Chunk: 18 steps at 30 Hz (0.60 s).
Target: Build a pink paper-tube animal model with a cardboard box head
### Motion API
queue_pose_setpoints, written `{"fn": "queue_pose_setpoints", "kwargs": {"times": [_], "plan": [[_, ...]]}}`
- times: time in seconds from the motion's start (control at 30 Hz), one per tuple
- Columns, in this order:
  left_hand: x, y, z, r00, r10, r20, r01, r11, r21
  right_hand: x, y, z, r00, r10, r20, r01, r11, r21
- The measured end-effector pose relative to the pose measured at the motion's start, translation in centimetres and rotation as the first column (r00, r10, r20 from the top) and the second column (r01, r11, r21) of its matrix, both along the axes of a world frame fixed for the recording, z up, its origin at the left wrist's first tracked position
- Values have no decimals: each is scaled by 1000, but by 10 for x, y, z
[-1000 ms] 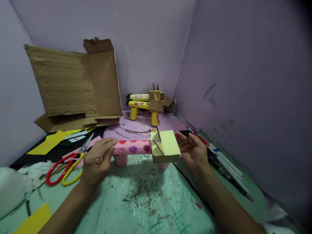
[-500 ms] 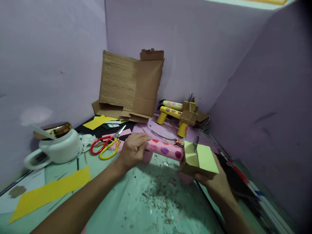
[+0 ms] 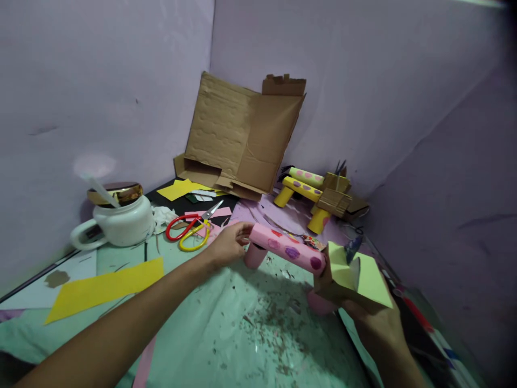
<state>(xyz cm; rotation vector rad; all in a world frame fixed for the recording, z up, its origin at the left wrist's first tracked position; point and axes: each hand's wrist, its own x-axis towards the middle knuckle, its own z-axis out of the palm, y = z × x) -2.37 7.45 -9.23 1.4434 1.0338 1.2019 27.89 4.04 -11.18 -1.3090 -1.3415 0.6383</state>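
Observation:
A pink paper tube (image 3: 286,248) with red and purple spots stands on short pink legs over the green cloth. Its right end meets a small cardboard box (image 3: 359,275) topped with pale green paper, on which dark upright bits stick up. My right hand (image 3: 375,323) grips that box from below and the right. At the tube's left end is my left hand (image 3: 230,245), its fingers bent around or behind the end; their tips are partly hidden. Red-and-yellow scissors (image 3: 194,226) lie to the left of my left hand.
A white mug (image 3: 125,222) stands at the left near a yellow paper strip (image 3: 109,285). Open cardboard (image 3: 230,134) leans on the back wall. Yellow tube figures (image 3: 302,188) stand at the back right. Small scraps (image 3: 274,334) litter the cloth.
The view has shifted, so most things appear further right. My left hand has loosened from the top of the tube and sits at its left end; the box is tilted more.

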Motion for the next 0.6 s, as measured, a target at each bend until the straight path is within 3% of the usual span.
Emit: {"fn": "queue_pose_setpoints", "kwargs": {"times": [0.13,0.33,0.6], "plan": [[8,-4,-12,996,-46,-73,45,999,-13,-1,0,0,1000,21,-15,-21,1000,-15],[13,-5,-30,977,-11,-211,-1,998,-56,-1,-5,4,997,10,72,-5,998,-56],[18,-3,-37,971,21,-236,-46,994,-103,3,-2,1,986,-60,159,69,996,-57]]}}
